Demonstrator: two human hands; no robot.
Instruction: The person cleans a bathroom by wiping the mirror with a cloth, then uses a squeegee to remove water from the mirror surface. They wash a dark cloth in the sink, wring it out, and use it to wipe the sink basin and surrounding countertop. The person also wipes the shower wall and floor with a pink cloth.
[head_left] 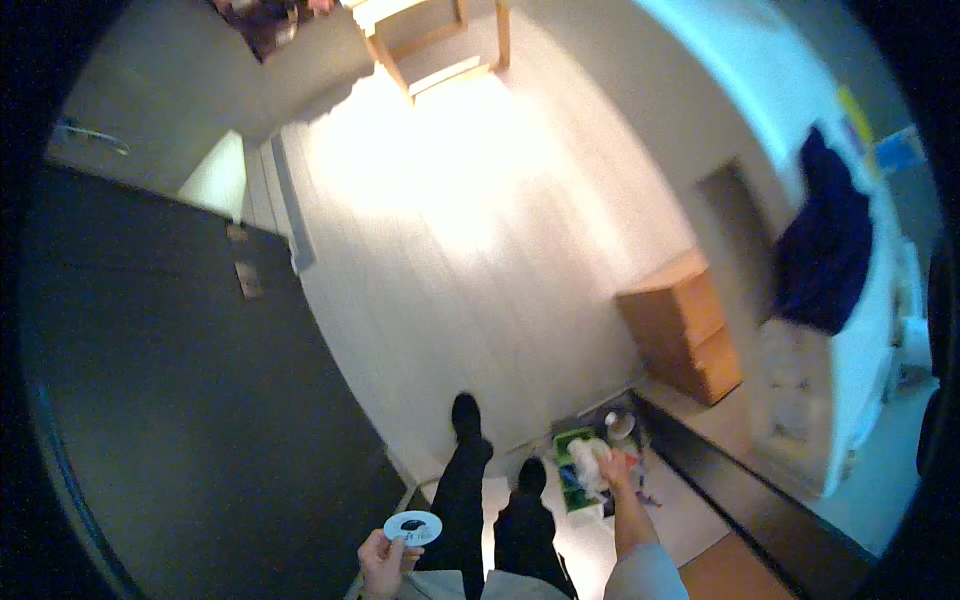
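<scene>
In my left hand (380, 562), at the lower edge, is a round white disc (425, 535) with a dark patch in its middle. Thumb and fingers pinch it by its near rim. My right hand (616, 472) reaches down to the right of my feet, over a green container (573, 494) on the floor. Its fingers are at a white crumpled thing (588, 462) in that container and next to something red. Blur hides whether they grip it.
A large dark door or panel (180, 380) stands on the left. To the right are a wooden drawer box (675, 330) and a pale counter with a dark blue cloth (830, 240). A wooden chair or stool (400, 85) stands ahead. A round pale object (620, 425) sits by the container.
</scene>
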